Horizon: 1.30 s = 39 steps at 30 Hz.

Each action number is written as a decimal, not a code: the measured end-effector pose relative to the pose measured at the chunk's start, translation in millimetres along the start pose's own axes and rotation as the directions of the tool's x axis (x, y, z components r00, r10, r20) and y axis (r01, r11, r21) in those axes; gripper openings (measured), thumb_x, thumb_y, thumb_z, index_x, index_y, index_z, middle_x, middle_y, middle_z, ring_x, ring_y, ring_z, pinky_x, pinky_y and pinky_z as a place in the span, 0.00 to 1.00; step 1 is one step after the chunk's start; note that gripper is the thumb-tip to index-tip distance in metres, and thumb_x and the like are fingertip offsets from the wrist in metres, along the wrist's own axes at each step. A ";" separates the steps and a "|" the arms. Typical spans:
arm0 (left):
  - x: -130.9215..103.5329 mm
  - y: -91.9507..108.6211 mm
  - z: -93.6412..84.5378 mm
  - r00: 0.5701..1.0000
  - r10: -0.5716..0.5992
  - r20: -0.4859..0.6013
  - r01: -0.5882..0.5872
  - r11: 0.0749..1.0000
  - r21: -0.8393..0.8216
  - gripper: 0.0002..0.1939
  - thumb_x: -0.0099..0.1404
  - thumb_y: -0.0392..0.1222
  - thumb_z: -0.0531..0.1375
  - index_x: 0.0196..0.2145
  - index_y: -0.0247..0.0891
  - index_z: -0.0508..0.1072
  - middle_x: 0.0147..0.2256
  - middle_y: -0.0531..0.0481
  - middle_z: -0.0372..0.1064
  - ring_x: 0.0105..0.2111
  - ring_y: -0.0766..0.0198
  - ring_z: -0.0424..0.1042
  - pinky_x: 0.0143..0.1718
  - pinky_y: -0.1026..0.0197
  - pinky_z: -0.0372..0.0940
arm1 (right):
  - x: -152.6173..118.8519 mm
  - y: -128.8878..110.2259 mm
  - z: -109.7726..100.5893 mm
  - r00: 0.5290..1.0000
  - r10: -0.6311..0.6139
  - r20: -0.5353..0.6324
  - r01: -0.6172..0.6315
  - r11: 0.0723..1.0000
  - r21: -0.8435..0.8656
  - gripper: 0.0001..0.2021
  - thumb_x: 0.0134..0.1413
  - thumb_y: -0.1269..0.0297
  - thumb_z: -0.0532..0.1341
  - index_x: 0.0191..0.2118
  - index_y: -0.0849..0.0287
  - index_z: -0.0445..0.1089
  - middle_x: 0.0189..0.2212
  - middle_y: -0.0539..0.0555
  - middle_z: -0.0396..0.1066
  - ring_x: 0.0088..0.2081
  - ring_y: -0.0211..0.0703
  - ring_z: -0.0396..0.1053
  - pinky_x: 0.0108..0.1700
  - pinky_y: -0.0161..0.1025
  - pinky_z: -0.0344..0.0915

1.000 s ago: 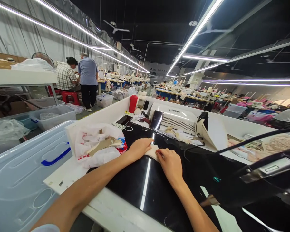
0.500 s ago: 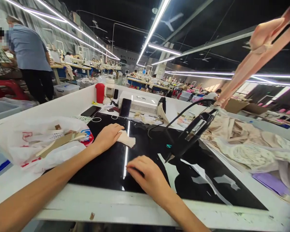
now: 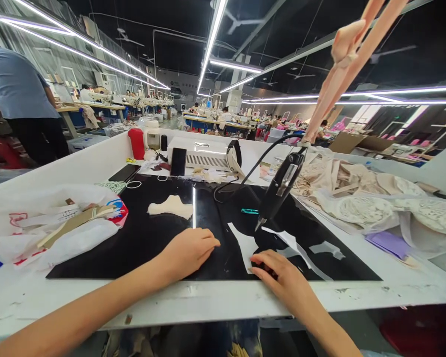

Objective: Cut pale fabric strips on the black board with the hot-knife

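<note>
Resting both hands at the near edge of the black mat [image 3: 163, 248], you are between pieces: the cream lace piece [image 3: 170, 207] lies alone on the mat, well apart from either grip. Your left hand [image 3: 188, 253] lies loosely curled and empty; your right hand [image 3: 282, 277] presses fingertips on the mat beside the white scraps [image 3: 245, 243], holding nothing. Any next pick would call for reaching forward past the hanging black tool [image 3: 280, 191].

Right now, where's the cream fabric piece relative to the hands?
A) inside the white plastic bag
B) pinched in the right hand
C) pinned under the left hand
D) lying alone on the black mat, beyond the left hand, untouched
D: the cream fabric piece lies by itself on the black mat, farther out than the left hand, while the right hand rests near the mat's front edge; neither touches it.
</note>
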State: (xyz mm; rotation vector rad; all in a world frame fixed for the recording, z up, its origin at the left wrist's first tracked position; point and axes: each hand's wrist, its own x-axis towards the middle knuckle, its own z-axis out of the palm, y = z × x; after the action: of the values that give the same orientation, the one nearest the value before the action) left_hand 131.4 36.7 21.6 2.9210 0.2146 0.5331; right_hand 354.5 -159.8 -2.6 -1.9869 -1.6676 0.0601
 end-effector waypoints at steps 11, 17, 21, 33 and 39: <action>14.7 44.3 23.6 0.996 -0.036 0.077 0.048 0.986 -0.161 0.12 0.74 0.36 0.55 0.45 0.41 0.78 0.38 0.51 0.74 0.38 0.62 0.73 0.41 0.61 0.65 | 0.1 0.0 9.6 0.992 -0.090 -0.087 0.093 0.995 0.040 0.12 0.69 0.65 0.54 0.41 0.54 0.75 0.38 0.54 0.76 0.39 0.44 0.75 0.44 0.39 0.72; 31.0 64.9 25.9 0.961 -0.235 0.146 0.269 0.913 -0.305 0.09 0.71 0.47 0.60 0.41 0.45 0.81 0.34 0.53 0.73 0.37 0.61 0.73 0.39 0.61 0.63 | 0.2 -4.1 10.4 0.997 0.056 -0.061 -0.039 0.967 0.252 0.12 0.68 0.62 0.56 0.37 0.52 0.76 0.35 0.51 0.76 0.37 0.43 0.74 0.40 0.38 0.69; 39.4 74.1 26.9 0.911 -0.365 0.192 0.408 0.866 -0.288 0.11 0.69 0.49 0.61 0.36 0.43 0.80 0.32 0.52 0.74 0.35 0.60 0.72 0.35 0.61 0.60 | -1.4 -2.7 15.4 0.995 0.070 -0.071 -0.049 0.964 0.260 0.13 0.68 0.61 0.56 0.36 0.53 0.77 0.34 0.53 0.76 0.37 0.45 0.73 0.40 0.40 0.69; 38.9 71.6 34.9 0.897 -0.426 0.117 0.438 0.827 -0.352 0.07 0.64 0.39 0.59 0.31 0.42 0.77 0.30 0.54 0.74 0.32 0.62 0.70 0.34 0.61 0.56 | -7.7 -9.5 18.7 0.974 -0.056 -0.221 0.082 0.990 0.112 0.04 0.66 0.63 0.60 0.39 0.53 0.72 0.36 0.51 0.75 0.36 0.43 0.72 0.39 0.39 0.69; 36.2 72.4 33.4 0.910 -0.398 0.120 0.411 0.822 -0.394 0.07 0.63 0.39 0.59 0.32 0.43 0.78 0.31 0.53 0.74 0.35 0.61 0.71 0.38 0.60 0.59 | -6.6 -11.3 22.8 0.935 -0.217 -0.281 0.205 0.976 -0.074 0.06 0.68 0.65 0.58 0.40 0.55 0.73 0.36 0.53 0.77 0.36 0.44 0.74 0.41 0.42 0.70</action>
State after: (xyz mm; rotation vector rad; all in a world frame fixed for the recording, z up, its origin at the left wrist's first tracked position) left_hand 185.1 -32.3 16.5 2.3720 0.6221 0.3998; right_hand 334.4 -156.4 -19.3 -1.7363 -1.6870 -0.3319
